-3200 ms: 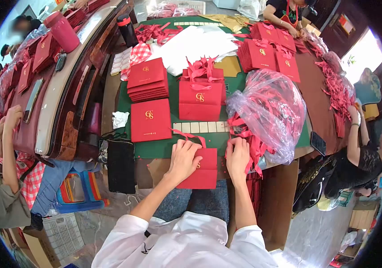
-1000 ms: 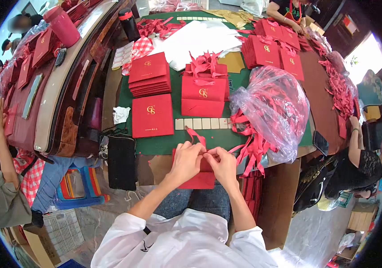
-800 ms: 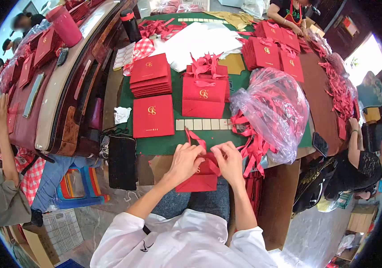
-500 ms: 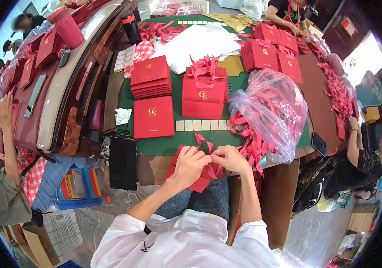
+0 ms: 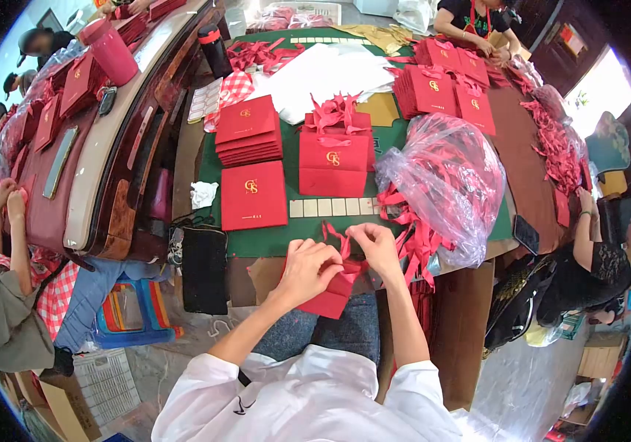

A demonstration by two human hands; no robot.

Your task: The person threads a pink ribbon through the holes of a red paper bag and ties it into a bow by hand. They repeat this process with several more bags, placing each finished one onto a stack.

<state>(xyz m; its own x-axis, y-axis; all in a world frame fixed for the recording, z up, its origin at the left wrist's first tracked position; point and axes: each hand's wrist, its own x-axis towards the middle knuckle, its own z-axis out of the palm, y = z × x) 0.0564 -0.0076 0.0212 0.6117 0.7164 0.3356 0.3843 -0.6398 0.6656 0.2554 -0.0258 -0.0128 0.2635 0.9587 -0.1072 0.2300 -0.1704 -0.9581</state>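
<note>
A small red paper bag is tilted over my lap at the table's front edge. My left hand is closed around its upper part; some fingers are hidden behind it. A red ribbon loops up from the bag's top. My right hand pinches the ribbon between thumb and forefinger, just right of my left hand. Beyond my hands lie a flat red bag with gold letters, a stack of red bags, and a group of red bags with ribbon handles.
A plastic bag of red ribbons sits at the right. White tiles line the green tabletop. Also here are a black pouch, a crumpled tissue, a phone and a dark bottle. Other people work around me.
My hands have moved apart: my right hand has risen slightly, drawing the ribbon, and my left hand has shifted a little left and its thumb now shows apart from the forefinger.
</note>
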